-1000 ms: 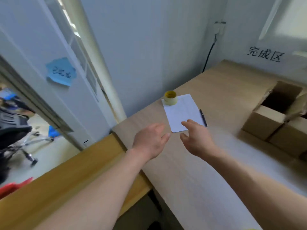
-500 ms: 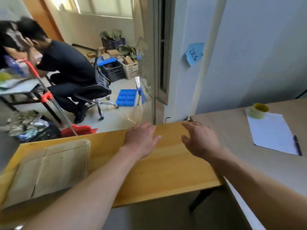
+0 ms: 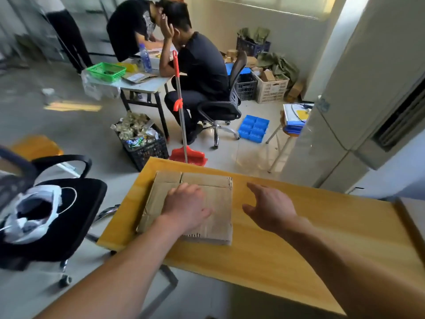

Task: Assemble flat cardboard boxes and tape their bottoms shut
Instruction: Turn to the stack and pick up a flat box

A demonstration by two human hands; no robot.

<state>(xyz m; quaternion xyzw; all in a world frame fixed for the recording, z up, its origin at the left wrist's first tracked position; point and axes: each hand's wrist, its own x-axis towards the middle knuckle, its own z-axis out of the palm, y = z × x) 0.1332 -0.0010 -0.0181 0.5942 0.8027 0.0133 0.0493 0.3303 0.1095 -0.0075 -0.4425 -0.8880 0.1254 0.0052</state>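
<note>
A stack of flat cardboard boxes (image 3: 216,201) lies on the left part of a yellow wooden table (image 3: 287,245). My left hand (image 3: 184,206) rests palm down on top of the stack, its fingers loosely bent over the cardboard. Just right of the stack my right hand (image 3: 269,208) hovers over the tabletop with fingers spread and holds nothing. No tape is in view.
A black office chair (image 3: 57,217) with a white bag on its seat stands left of the table. Beyond the table's far edge are a red dustpan with a broom (image 3: 184,125), a black crate of rubbish (image 3: 142,143) and people at a desk. A white partition (image 3: 358,111) rises at right.
My view has swung left from the light desk with paper and tape to the yellow table. My left hand has come down onto the cardboard stack; my right hand has moved up beside it.
</note>
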